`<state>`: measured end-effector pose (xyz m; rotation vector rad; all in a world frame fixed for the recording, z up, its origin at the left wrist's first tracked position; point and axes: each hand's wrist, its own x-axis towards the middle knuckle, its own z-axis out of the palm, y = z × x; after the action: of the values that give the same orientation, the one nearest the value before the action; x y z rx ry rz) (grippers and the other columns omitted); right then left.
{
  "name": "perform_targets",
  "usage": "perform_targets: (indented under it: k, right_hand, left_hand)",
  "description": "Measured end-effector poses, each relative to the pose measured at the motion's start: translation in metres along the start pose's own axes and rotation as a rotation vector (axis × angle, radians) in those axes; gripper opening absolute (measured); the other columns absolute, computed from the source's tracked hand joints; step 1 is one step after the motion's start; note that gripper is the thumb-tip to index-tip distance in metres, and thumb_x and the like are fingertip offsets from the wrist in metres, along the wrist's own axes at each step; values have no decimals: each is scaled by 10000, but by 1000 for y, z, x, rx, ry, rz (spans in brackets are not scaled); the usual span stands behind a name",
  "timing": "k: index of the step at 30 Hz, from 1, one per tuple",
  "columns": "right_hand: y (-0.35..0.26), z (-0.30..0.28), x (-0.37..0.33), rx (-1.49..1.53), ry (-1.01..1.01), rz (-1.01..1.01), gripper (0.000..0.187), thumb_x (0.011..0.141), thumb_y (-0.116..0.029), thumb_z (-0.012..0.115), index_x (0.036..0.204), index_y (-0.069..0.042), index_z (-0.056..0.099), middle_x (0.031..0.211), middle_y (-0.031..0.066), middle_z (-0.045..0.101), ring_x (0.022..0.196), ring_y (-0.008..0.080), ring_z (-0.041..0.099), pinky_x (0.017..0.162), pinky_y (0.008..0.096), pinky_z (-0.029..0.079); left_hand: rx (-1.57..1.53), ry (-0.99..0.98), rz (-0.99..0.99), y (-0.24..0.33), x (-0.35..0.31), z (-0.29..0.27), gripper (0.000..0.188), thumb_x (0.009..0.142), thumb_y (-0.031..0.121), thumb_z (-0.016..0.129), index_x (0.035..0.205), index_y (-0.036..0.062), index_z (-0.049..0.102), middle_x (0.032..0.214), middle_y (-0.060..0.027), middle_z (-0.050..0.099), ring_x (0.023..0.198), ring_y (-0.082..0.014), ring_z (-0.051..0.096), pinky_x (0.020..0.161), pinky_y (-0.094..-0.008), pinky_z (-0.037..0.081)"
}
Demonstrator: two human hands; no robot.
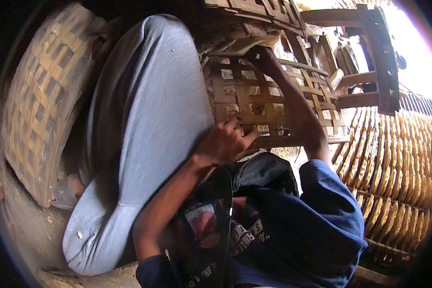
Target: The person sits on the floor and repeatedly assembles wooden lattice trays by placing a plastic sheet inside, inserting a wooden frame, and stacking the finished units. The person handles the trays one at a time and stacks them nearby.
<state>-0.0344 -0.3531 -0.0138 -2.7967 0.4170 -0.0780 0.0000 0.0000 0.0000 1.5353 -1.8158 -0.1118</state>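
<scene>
A woven bamboo lattice tray [243, 93] with wide square gaps lies in front of me, beside my grey-trousered leg. My left hand [228, 141] grips its near edge, with the fingers curled over the slats. At the tray's far edge my right hand [262, 59] is closed in a fist, the arm reaching across the right part of the lattice. What those fingers hold, if anything, is hidden. Just beyond that fist is a pale, thin, bent piece [247, 45] whose kind I cannot make out.
Another woven bamboo tray [45, 103] leans at the left, near my sandal [66, 193]. More slatted bamboo [254, 7] is stacked at the far side. A wooden frame [377, 57] stands at the right, above racks with rows of thin yellowish pieces [389, 163].
</scene>
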Motion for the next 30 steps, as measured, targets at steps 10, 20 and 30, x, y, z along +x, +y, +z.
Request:
perform_targets:
  k: [10, 20, 30]
  right_hand:
    - [14, -15, 3, -216, -109, -73, 84, 890, -120, 692, 926, -54, 730, 879, 95, 723, 821, 201, 682, 745, 346, 527]
    - [33, -44, -37, -265, 7, 180, 115, 809, -135, 782, 892, -76, 728, 814, 48, 707, 745, 134, 637, 731, 330, 532]
    - [80, -76, -71, -196, 143, 269, 333, 873, -325, 769, 1004, -20, 734, 974, 113, 713, 872, 224, 674, 804, 364, 531]
  left_hand:
    - [-36, -137, -68, 0, -3, -4, 584, 756, 389, 758, 1270, 144, 628, 926, -137, 702, 937, -310, 672, 739, -410, 610]
    - [7, -41, -73, 3, -1, -5, 518, 886, 602, 592, 1165, 174, 676, 750, -109, 675, 839, -287, 688, 642, -421, 605]
    - [-19, -16, -52, 3, 2, -2, 544, 873, 613, 609, 1184, 171, 669, 737, -126, 676, 807, -291, 685, 610, -423, 597]
